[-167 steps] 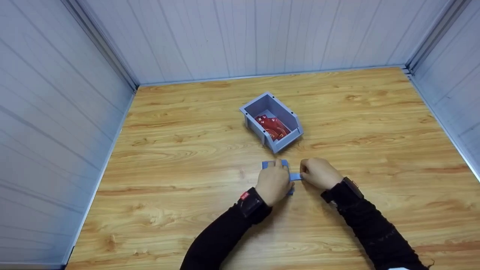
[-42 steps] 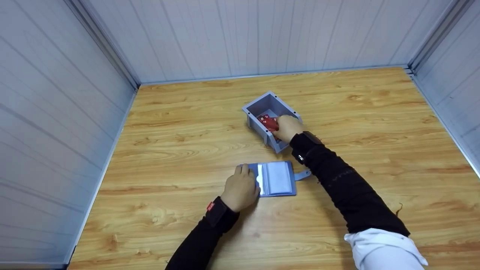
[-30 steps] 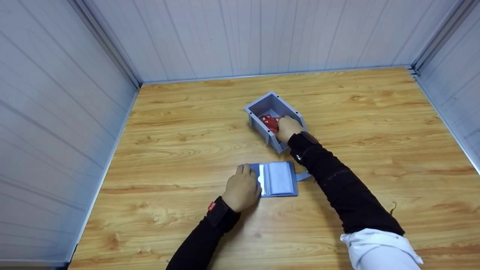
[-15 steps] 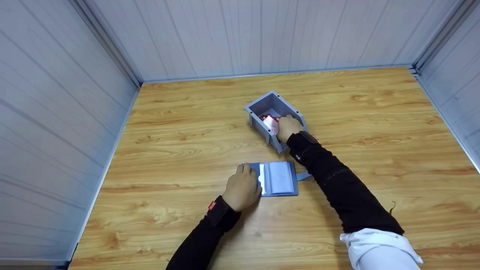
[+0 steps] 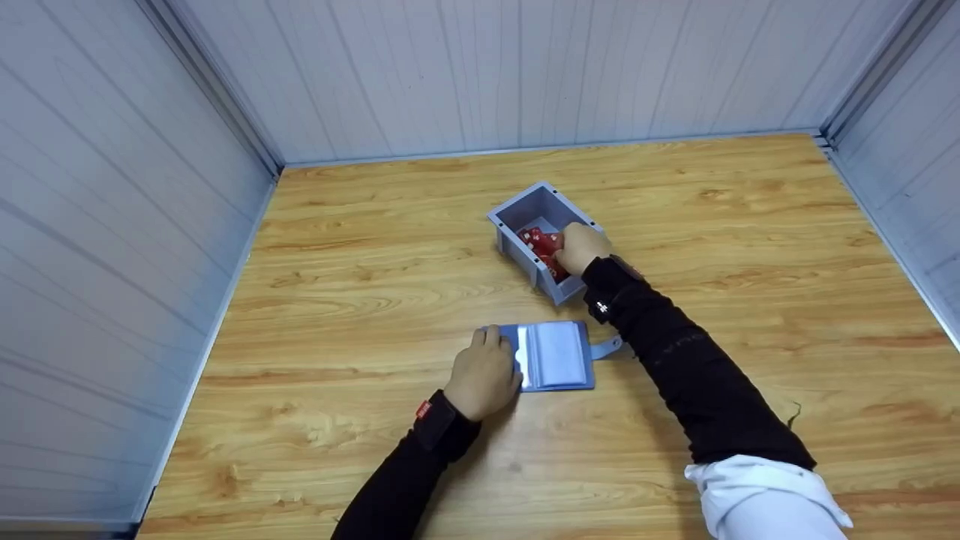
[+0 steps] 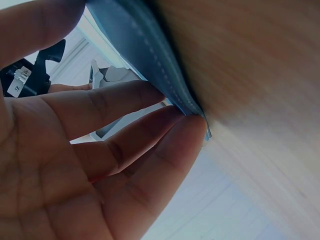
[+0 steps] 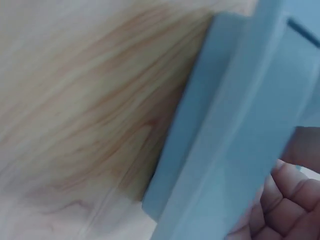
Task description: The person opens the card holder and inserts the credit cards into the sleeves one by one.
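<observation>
A blue card holder (image 5: pixel 559 356) lies spread flat on the table, with clear sleeves in its middle and a snap strap (image 5: pixel 606 347) at its right. My left hand (image 5: pixel 484 375) holds down its left cover; in the left wrist view the fingertips (image 6: pixel 187 122) meet the stitched cover edge. Farther back, my right hand (image 5: pixel 583 247) reaches into a grey bin (image 5: pixel 517 259), its fingers pinching a red card (image 5: pixel 551 241). More red cards (image 5: pixel 553 268) lie beneath. In the right wrist view, the bin wall (image 7: pixel 225 135) hides much of the curled right hand (image 7: pixel 280 200).
The wood-grain table (image 5: pixel 360 300) is bounded by a pale panel wall (image 5: pixel 480 75) at the back, with similar panels left and right. The right forearm, in a black sleeve (image 5: pixel 697 367), passes over the end of the strap.
Several seconds ago both hands were at the closed card holder; now it lies open and the right hand is in the bin. Since half a second ago the right hand has risen slightly, tilting the card.
</observation>
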Available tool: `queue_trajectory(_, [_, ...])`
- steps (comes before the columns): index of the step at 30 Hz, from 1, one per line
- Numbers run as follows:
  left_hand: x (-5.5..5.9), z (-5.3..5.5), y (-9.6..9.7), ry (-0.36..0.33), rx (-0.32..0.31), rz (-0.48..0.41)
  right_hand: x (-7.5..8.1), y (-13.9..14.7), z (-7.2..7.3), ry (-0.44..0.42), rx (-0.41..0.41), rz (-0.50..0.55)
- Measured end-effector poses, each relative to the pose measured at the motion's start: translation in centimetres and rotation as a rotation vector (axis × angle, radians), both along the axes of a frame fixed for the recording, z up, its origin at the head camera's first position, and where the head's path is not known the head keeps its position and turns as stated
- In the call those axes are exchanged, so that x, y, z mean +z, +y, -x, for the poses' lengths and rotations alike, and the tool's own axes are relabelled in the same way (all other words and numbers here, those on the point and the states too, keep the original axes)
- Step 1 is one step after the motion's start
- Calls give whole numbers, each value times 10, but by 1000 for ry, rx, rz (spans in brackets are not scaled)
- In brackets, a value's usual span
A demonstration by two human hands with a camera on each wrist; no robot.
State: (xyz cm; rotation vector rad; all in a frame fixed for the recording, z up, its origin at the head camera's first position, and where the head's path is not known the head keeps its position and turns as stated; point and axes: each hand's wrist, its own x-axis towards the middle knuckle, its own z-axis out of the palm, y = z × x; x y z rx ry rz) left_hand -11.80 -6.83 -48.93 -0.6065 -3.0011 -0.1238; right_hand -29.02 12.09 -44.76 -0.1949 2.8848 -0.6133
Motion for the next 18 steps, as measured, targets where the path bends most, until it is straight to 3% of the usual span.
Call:
queue_trajectory(10, [-1, 0, -1, 17, 1, -32, 17, 19, -6, 21, -2, 241])
queue_trajectory(18, [-2, 0, -1, 30, -8, -48, 35, 36, -21, -6, -36, 477])
